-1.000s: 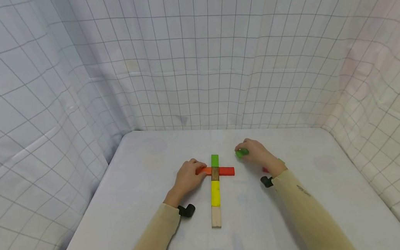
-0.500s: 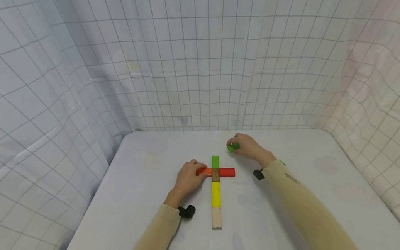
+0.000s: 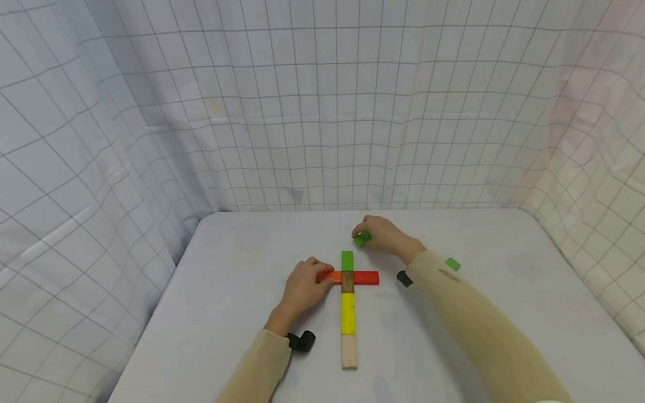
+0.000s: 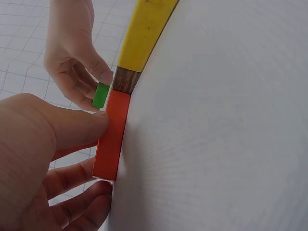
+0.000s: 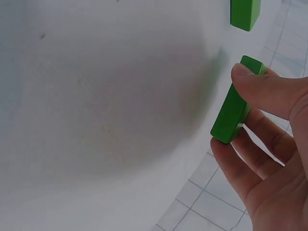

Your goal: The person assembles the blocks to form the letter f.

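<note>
Tabletop (image 3: 223,308) is shown by the head view with its far edge beside gridded cloth (image 3: 315,102) and with room left outside the left sleeve (image 3: 245,382) and the right sleeve (image 3: 477,322). Between that edge and the blocks laid as a cross, a held green block (image 3: 362,240) is pinched by the right hand (image 3: 383,234); its long axis is partly hidden. By the left hand (image 3: 301,286), the orange block (image 3: 336,277) is gripped, lying crosswise with one end at the brown block (image 3: 347,281). Around these, a green end block (image 3: 347,261), a red block (image 3: 366,278), a yellow block (image 3: 348,314) and a pale wooden block (image 3: 349,352) are seen. A loose green block (image 3: 453,264) is seen just beside the right sleeve.

In the left wrist view, the orange block is flanked by thumb and fingers, its long axis nearly upright in the frame, with the brown and yellow blocks seen above.

In the right wrist view, the held green block is slanted from upper right to lower left, thumb and fingers set against it. A gap is left between it and another green block (image 5: 244,13); whether the tabletop is touched cannot be told
</note>
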Tool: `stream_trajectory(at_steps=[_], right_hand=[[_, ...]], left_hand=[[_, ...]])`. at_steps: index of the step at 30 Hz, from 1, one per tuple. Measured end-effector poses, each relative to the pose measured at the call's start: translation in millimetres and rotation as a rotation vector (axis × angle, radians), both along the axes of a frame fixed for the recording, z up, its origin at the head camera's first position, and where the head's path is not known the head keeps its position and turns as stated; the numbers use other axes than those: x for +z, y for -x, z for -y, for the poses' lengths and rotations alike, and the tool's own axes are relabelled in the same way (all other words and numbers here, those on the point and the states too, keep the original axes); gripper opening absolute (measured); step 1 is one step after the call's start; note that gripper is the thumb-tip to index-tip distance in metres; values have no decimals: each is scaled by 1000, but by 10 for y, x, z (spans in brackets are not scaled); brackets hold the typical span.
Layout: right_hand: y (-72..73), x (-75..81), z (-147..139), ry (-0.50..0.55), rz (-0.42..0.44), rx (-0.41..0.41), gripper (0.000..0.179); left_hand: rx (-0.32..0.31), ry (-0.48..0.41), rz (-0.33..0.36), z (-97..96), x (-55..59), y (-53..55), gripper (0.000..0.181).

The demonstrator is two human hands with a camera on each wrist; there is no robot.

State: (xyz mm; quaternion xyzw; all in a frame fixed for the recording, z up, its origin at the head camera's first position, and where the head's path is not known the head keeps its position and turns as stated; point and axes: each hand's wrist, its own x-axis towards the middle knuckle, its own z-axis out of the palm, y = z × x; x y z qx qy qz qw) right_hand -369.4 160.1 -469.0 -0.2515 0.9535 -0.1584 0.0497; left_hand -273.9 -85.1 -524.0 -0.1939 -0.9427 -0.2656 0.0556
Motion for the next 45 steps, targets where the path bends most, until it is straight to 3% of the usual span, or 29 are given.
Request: stream_trajectory(at_steps=[17,28,45], right_hand=[[50,-59,142,-87,34,24,35],[68,-81,160,-74,-10,49,39],[107,-139,178,-20,16,21,46]], left_hand=[[-7,-15,-21,-2,16,-15,26],[-13,-14,-19,-4,30,-15,26],[-19,-10,-24,6,44,-16,25]])
